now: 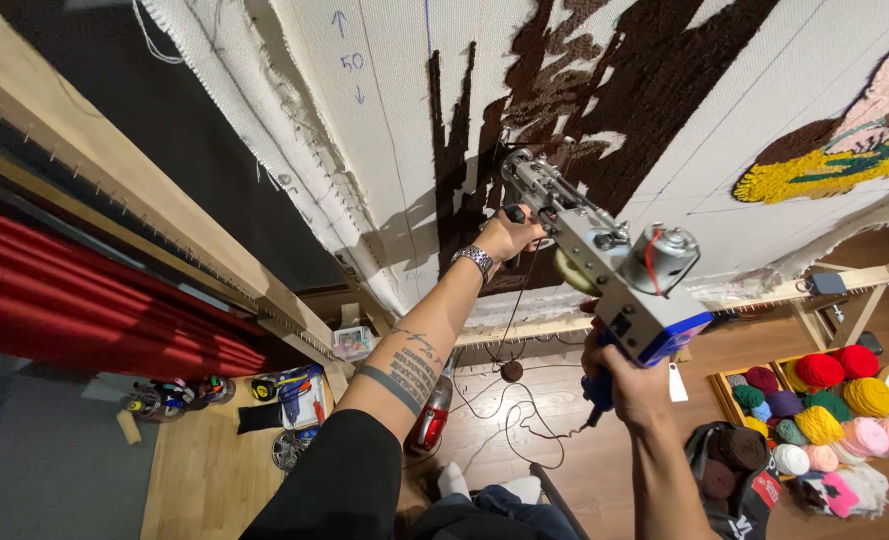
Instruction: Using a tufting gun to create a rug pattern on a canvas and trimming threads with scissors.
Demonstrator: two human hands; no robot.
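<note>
Both hands wrap tight on the tufting gun (604, 255), left hand (509, 235) gripping the front handle to steady its nose against the stretched cloth (384, 130), right hand (629, 385) clamped on the rear grip carrying the weight.

Few items. White paper tag (676, 381), small rectangle, hangs lower centre-right of frame, just right of the right hand (632, 385) and below the blue tool body. Small clear plastic box (352, 342) w/ pinkish contents, centre-left, under the wooden frame beam. Red bottle (431, 417) w/ white label patch, bottom centre, standing on floor. Red-and-white patch label (763, 489) on dark bag, lower right. Small black device (825, 284), boxy, on wooden rail at right edge; can't tell if it has a screen.
</note>
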